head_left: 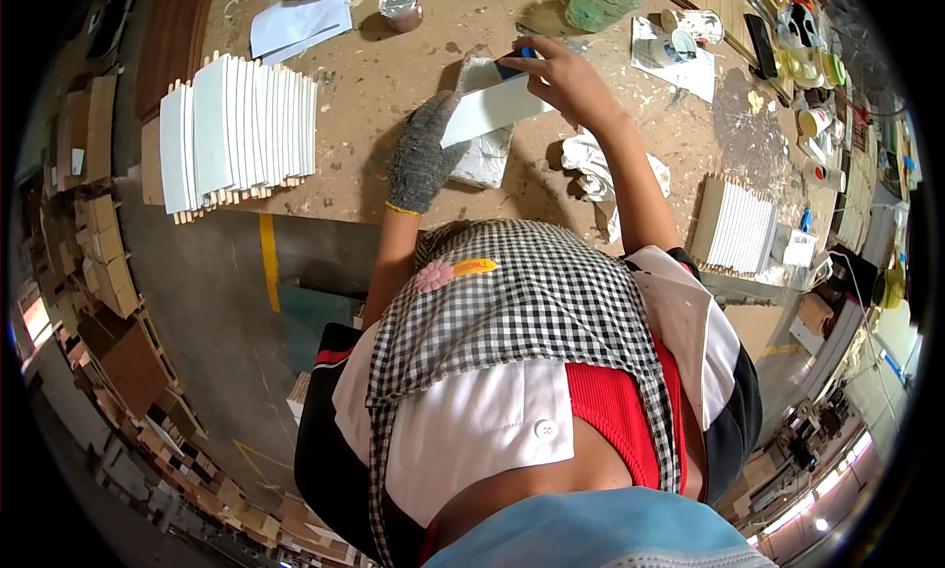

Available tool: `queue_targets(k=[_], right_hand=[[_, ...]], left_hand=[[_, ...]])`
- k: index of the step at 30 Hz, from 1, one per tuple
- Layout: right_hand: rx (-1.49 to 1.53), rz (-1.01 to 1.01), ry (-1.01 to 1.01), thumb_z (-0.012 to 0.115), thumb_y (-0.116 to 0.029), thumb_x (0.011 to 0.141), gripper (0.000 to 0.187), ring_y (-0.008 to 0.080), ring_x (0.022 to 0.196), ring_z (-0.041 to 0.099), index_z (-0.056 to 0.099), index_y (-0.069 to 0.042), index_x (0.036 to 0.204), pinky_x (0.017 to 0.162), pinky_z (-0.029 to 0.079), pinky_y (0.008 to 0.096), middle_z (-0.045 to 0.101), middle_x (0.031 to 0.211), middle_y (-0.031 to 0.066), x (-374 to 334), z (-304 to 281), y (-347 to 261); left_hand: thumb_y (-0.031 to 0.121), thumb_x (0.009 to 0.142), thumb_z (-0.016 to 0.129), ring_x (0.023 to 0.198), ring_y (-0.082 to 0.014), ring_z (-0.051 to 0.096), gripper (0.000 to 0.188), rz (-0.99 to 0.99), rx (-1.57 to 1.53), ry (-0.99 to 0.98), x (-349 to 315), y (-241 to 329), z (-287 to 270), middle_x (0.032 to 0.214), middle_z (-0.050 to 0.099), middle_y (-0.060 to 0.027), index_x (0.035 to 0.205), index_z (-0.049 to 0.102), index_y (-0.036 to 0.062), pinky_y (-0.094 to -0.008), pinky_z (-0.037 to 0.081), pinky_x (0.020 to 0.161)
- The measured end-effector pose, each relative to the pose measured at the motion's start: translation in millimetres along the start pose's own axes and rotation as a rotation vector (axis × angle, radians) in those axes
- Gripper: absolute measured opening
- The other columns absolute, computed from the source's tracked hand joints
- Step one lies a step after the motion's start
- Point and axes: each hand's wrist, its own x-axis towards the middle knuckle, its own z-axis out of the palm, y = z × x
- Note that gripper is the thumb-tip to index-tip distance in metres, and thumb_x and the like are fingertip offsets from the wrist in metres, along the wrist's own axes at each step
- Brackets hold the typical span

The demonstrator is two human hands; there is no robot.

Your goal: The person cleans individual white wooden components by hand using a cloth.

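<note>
A worker in a black-and-white checked cotton apron (512, 312) handles a long, flat white panel (492, 113) above a paint-spattered brown wooden desk (364, 81). The left hand (421, 155), in a grey knitted glove with a yellow cuff, is clamped on the panel's nine o'clock end; the bare right hand (566, 81) grips a small dark blue block (514, 64) near its one o'clock edge, the thumb hidden from view. At six o'clock, just beside the panel, sits a white-wrapped block (484, 162). A crumpled white cloth (591, 169) lies at four o'clock. Rows of white slats with wooden pegs stand well apart, a larger one (236, 130) at nine o'clock and a smaller one (736, 228) at four. A translucent green plastic bottle (600, 4) occupies one o'clock; a round, clear jar (401, 10) occupies eleven.
</note>
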Motion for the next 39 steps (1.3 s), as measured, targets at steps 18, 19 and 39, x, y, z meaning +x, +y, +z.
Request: queue_targets(k=[18,19,39], right_hand=[[0.000,-0.053,-0.093,0.065,-0.001,0.082,0.045,0.0286,0.110,0.063,0.069,-0.015,0.124,0.093,0.056,0.0392,0.061,0.129,0.0095,0,2,-2],[-0.002,-0.053,-0.093,0.065,-0.001,0.082,0.045,0.0286,0.110,0.063,0.069,-0.015,0.124,0.093,0.056,0.0392,0.061,0.129,0.0095,1,1,-5],[-0.129,-0.047,-0.041,0.063,0.000,0.080,0.046,0.0288,0.111,0.061,0.069,-0.014,0.123,0.096,0.054,0.0382,0.062,0.125,0.0089,4,-5,-12]], left_hand=[[0.019,0.075,0.084,0.118,-0.0414,0.057,0.090,-0.079,-0.040,-0.013,0,1,1,0.130,0.058,-0.0251,0.150,0.037,0.0088,-0.0481,0.048,0.099],[0.019,0.075,0.084,0.118,-0.0414,0.057,0.090,-0.078,-0.041,-0.011,0,0,1,0.130,0.058,-0.0251,0.150,0.037,0.0088,-0.0481,0.048,0.099],[0.017,0.075,0.084,0.119,-0.0419,0.056,0.091,-0.049,-0.054,-0.011,-2,1,-1,0.132,0.056,-0.0256,0.151,0.035,0.0073,-0.0486,0.047,0.100]])
